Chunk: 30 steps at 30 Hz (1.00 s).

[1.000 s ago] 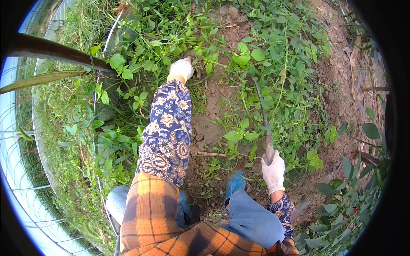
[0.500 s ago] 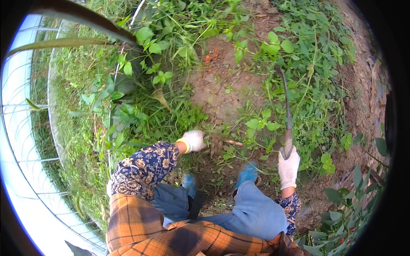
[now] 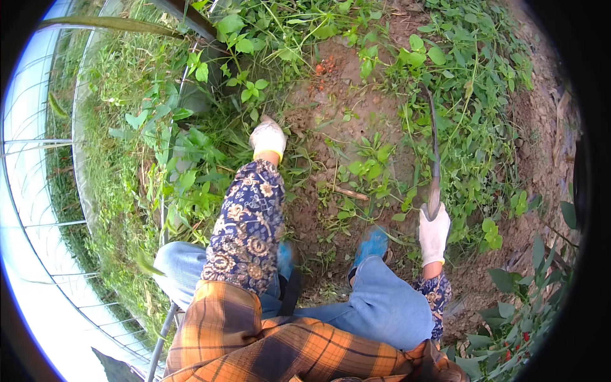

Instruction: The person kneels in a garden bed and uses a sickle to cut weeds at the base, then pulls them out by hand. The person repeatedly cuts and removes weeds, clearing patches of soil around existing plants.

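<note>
Soil brown, damp-looking, crumbly; broken orange-red bits scattered at far centre. White-gloved right hand closed around the grey-brown wooden handle of a slender sickle, its dark blade curved, pointing far over broad-leaved green weeds. White-gloved left hand bent down at tangled, grassy green growth on the left; leaves hid the fingertips, so could not tell its grip. Thin brown stick lay between the hands, beyond bright blue shoes.
</note>
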Tool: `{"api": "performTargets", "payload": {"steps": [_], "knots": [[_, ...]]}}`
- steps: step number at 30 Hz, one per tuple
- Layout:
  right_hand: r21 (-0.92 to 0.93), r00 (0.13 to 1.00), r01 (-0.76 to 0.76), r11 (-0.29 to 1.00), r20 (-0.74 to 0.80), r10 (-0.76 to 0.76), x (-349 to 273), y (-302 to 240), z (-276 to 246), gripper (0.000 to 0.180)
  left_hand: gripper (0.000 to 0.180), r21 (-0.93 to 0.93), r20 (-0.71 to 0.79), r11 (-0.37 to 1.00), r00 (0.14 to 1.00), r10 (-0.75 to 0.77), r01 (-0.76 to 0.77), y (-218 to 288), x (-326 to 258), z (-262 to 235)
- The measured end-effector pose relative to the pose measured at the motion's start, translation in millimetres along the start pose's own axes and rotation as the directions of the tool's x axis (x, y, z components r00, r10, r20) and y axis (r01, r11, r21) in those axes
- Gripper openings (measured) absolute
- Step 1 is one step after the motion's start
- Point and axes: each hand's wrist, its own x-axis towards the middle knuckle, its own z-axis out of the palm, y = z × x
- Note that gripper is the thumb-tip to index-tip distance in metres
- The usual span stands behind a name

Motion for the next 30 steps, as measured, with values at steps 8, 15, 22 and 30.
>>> {"api": "performTargets", "payload": {"steps": [8, 15, 22, 30], "knots": [[0.055, 0.997, 0.07, 0.996, -0.027, -0.069, 4, 2, 1, 0.029, 0.045, -0.312, 0.188, 0.95, 0.981, 0.038, 0.023, -28, -27, 22], [0.119, 0.991, 0.133, 0.984, -0.03, -0.13, 3, 8, 4, 0.027, 0.06, -0.187, 0.228, 0.869, 0.841, 0.491, -0.457, 5, -167, 73], [0.154, 0.99, 0.141, 0.978, -0.015, -0.14, 11, 33, 8, 0.027, 0.043, 0.211, -0.105, 0.962, 0.974, 0.199, -0.174, -39, -114, 57], [0.131, 0.999, 0.026, 0.991, 0.023, -0.029, 6, 19, 12, 0.026, 0.064, -0.498, 0.321, 0.796, 0.926, -0.2, 0.345, -48, -82, 91]]}}
